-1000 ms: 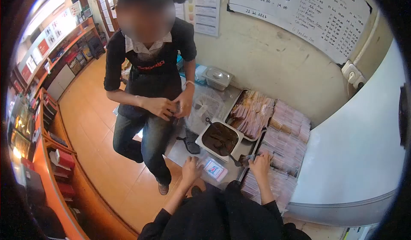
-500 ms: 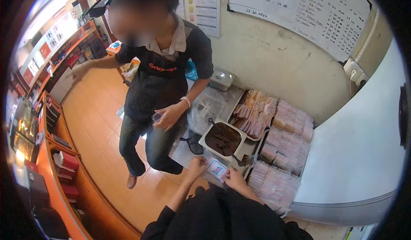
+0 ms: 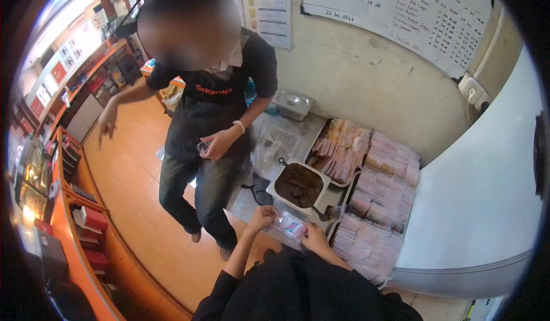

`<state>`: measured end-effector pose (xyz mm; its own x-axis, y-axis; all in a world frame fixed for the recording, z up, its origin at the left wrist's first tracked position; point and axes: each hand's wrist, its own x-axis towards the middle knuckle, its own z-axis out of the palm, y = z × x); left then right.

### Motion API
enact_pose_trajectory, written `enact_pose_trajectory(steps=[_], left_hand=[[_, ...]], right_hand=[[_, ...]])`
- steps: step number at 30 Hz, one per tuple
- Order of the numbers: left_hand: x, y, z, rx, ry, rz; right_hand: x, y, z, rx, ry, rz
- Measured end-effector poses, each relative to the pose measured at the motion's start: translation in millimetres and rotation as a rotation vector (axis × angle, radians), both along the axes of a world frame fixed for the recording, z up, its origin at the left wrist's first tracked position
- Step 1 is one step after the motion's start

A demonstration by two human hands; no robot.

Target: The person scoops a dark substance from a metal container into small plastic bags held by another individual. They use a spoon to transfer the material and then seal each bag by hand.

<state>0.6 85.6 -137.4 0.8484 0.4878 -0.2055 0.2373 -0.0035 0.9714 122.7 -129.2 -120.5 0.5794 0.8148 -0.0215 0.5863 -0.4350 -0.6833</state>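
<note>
Clear printed packet (image 3: 293,226) sits between both hands, near worktop (image 3: 321,127) edge: left hand (image 3: 264,217) pinches one end, right hand (image 3: 313,236) pinches the other. Steel pan of dark sauce (image 3: 299,187) just beyond; stacked filled packets (image 3: 375,206) to the right.

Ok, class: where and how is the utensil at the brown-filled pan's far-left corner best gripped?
Probably by its dark handle, pinched from above, far left: it slants up past the pan's rim, while its lower part disappears into the brown filling.
</note>
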Motion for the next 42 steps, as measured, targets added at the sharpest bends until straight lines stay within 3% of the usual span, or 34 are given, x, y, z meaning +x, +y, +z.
enact_pose_trajectory(steps=[3, 11, 14, 18, 20, 24, 26, 30, 35, 37, 39, 42], left_hand=[[7, -1, 2, 0.047, 0.032, -0.009], [19, 6, -13, 0.557, 0.011, 0.03], [18, 7, -5, 0.434, 0.09, -0.001], [22, -1, 19, 0.45, 0.172, -0.004], [28, -5, 10, 0.69, 0.28, 0.053], [27, -12, 5, 0.691, 0.212, 0.031], [27, -14, 0, 0.591, 0.192, 0.146], [19, -10, -2, 0.47, 0.185, 0.171], [16, -4, 8, 0.531, 0.176, -0.02], [22, -12, 21, 0.545, 0.354, -0.03], [28, -25, 15, 0.654, 0.443, 0.111], [35, -34, 1, 0.606, 0.405, 0.212]], right_hand=[[2, -1, -7, 0.007, -0.009, 0.021], [3, -2, -19, 0.003, 0.008, 0.002], [3, -2, -18, 0.021, 0.014, -0.004], [1, -1, -8, 0.036, 0.064, -0.001], [1, 0, -2, 0.018, 0.049, -0.001], [0, 1, -1, -0.005, 0.02, 0.001], [0, 0, -1, 0.006, 0.017, -0.011], [-1, -1, -9, -0.017, 0.038, -0.032], [-1, 0, -4, 0.025, 0.037, -0.014], [2, 0, -6, 0.007, 0.072, 0.013], [2, 1, -7, -0.049, 0.093, 0.008], [4, 2, -15, -0.027, 0.061, 0.013]])
